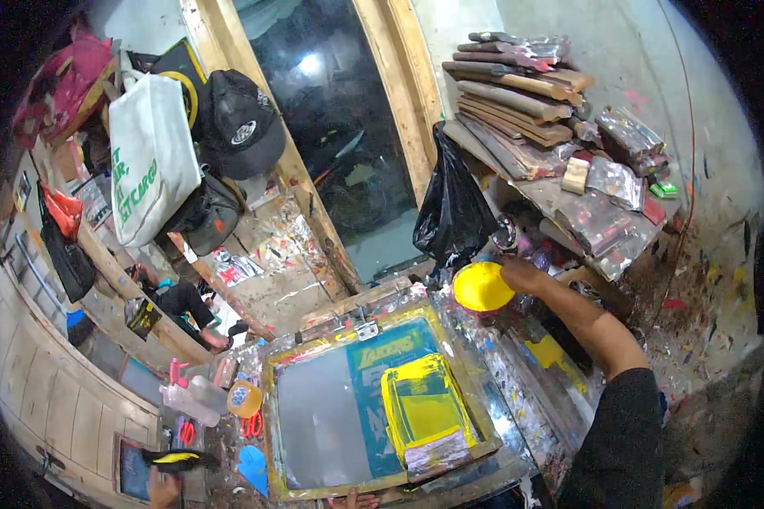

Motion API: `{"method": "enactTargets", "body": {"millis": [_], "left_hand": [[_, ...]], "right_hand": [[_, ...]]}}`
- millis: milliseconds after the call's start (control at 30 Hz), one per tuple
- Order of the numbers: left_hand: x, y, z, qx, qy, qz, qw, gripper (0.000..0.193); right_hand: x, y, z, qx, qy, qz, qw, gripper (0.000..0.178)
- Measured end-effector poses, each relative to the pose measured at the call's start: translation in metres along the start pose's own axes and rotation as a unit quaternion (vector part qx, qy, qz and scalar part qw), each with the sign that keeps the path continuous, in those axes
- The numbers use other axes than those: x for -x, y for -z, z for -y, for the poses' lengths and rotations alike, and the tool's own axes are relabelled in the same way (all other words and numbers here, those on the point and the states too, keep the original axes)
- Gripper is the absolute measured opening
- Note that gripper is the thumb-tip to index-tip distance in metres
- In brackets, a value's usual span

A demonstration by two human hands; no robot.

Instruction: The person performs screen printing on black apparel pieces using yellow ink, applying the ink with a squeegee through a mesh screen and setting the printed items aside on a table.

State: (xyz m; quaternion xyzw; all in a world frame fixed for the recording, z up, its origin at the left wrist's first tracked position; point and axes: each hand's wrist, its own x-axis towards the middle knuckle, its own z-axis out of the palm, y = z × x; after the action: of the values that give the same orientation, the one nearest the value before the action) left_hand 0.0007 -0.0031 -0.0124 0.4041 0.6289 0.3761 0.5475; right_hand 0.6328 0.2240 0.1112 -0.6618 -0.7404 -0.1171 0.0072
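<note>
My right hand (522, 276) grips the right rim of a round tub of yellow ink (484, 286) beyond the far right corner of a screen-printing frame (273, 424). Fingers of my left hand (358, 500) show at the frame's near edge, apart and touching it; the lower edge of the view cuts off the rest. Yellow ink (437, 411) is smeared on the right part of the blue-green mesh. A squeegee (440, 454), pale and ink-stained, lies at the near end of this smear. Hinge clamps (365, 331) hold the frame's far side.
At lower left another person's hand (163, 489) holds a black piece with yellow on it (178, 460). Tape (244, 398), red scissors (251, 424) and spray bottles (191, 397) stand left of the frame. A black bag (454, 199) hangs behind the tub; a loaded shelf (603, 242) juts out at right.
</note>
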Motion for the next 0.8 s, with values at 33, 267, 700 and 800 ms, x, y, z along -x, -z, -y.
{"method": "enactTargets", "body": {"millis": [33,267,700,800], "left_hand": [[-0.008,-0.014,0.001,0.005,-0.007,0.022,1.000,0.052],[-0.029,-0.007,0.051,-0.046,-0.049,0.020,0.998,0.053],[-0.041,0.015,0.132,-0.105,-0.089,-0.013,0.990,0.062],[-0.020,0.019,0.107,-0.053,-0.129,-0.044,0.989,0.070]], "right_hand": [[0.008,-0.011,-0.036,0.031,0.041,0.051,0.997,0.015],[0.001,-0.040,-0.025,-0.271,-0.074,0.166,0.945,0.017],[0.026,-0.013,0.030,-0.071,-0.167,-0.046,0.982,0.022],[0.018,-0.018,0.027,-0.071,-0.119,-0.018,0.990,0.024]]}}
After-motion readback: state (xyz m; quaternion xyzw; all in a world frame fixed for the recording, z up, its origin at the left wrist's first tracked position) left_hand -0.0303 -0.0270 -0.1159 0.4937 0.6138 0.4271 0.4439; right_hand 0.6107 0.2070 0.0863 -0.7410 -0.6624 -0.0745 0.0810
